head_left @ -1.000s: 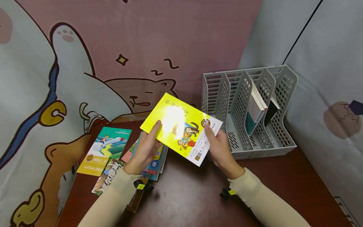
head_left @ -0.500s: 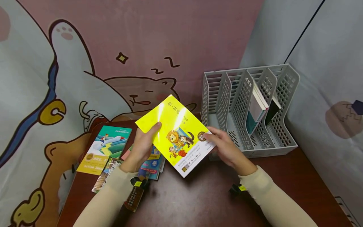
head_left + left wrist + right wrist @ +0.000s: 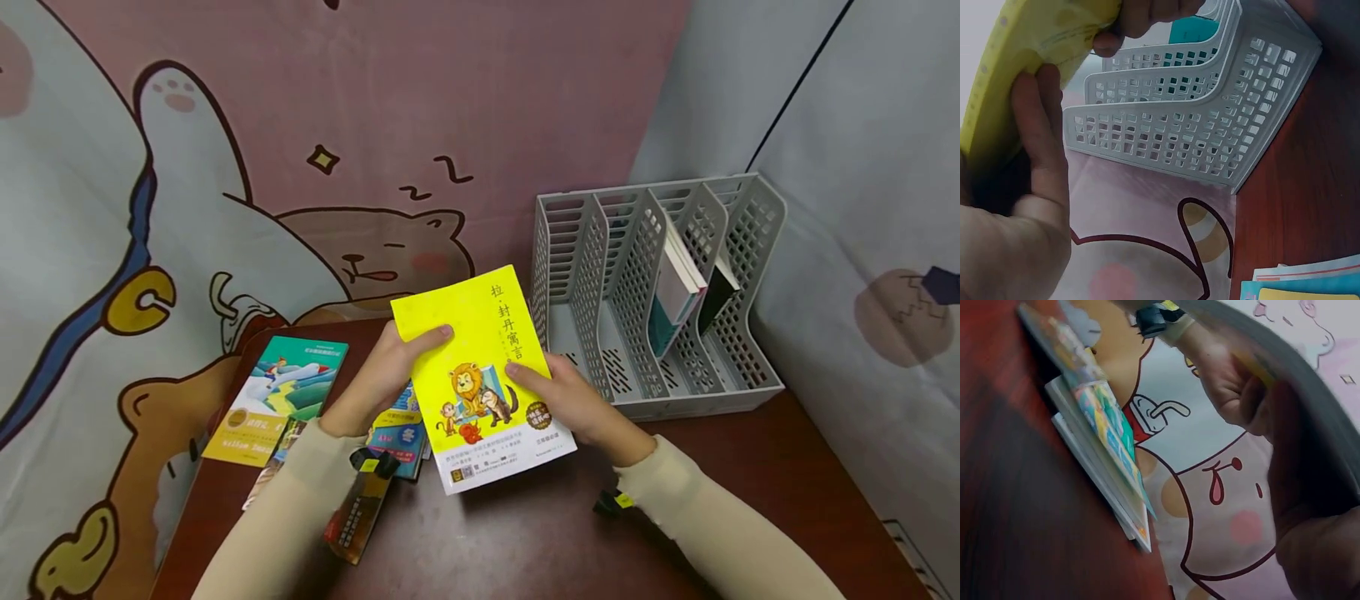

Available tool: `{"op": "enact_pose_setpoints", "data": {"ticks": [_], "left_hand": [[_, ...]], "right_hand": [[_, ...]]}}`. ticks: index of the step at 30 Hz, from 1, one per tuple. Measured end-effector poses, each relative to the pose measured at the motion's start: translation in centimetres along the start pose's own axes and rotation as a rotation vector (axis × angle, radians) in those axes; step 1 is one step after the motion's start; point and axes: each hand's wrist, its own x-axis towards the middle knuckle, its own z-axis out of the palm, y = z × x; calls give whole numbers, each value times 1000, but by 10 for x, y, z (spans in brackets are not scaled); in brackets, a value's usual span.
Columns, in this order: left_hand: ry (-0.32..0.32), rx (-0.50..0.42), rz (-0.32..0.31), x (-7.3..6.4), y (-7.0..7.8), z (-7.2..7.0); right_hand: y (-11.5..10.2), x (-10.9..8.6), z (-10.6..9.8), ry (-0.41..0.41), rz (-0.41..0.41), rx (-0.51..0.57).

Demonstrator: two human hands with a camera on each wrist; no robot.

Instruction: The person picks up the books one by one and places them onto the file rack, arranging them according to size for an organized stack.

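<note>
Both hands hold a yellow paperback book [image 3: 480,333] above the table, its front cover facing up with a lion drawing and a white lower band. My left hand [image 3: 390,362] grips the book's upper left edge, thumb on the cover and fingers behind. On the right edge, my right hand [image 3: 573,396] pinches the book with its thumb across the cover. In the left wrist view the left hand's fingers [image 3: 1041,125] press against the yellow book [image 3: 1054,44]. The right wrist view shows the book's dark underside [image 3: 1322,419] beside the right hand [image 3: 1310,537].
A grey slotted file rack [image 3: 577,408] stands at the back right, with a few books [image 3: 678,287] upright in its right compartments. On the table's left lie a green-and-yellow book [image 3: 281,396], a blue book [image 3: 401,437] and a brown one [image 3: 356,521]. Behind is a cartoon-printed cloth [image 3: 480,125].
The yellow book has turned clockwise in the hands, so its title now runs nearly upright. The right thumb has shifted from the lower corner to the middle of the right side.
</note>
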Motion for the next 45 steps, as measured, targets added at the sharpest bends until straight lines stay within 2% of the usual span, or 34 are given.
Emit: {"op": "enact_pose_setpoints", "data": {"ticks": [3,6,9,14,19,23,28,34,41,45], "left_hand": [[4,-2,-11,1,-1,1],[0,-6,-21,3,-1,2],[4,11,-39,4,1,3],[7,63,-79,3,-1,13],[-46,94,-123,0,-11,27],[-99,97,-132,-4,-18,33],[-92,108,-103,-7,-21,32],[-71,147,-45,-9,-21,29],[-68,182,-54,-11,-20,24],[-86,217,-51,-11,-20,23]], "right_hand": [[3,-1,4,71,-53,-59],[5,-2,5,104,-88,-90],[6,-2,5,133,-106,-83],[5,1,3,264,-137,-48],[1,5,0,394,-213,-18],[-1,7,-1,442,-242,4],[-2,7,0,438,-205,-1],[-2,9,0,372,-192,35],[-5,12,-8,325,-173,11],[-11,14,-14,300,-159,47]]}}
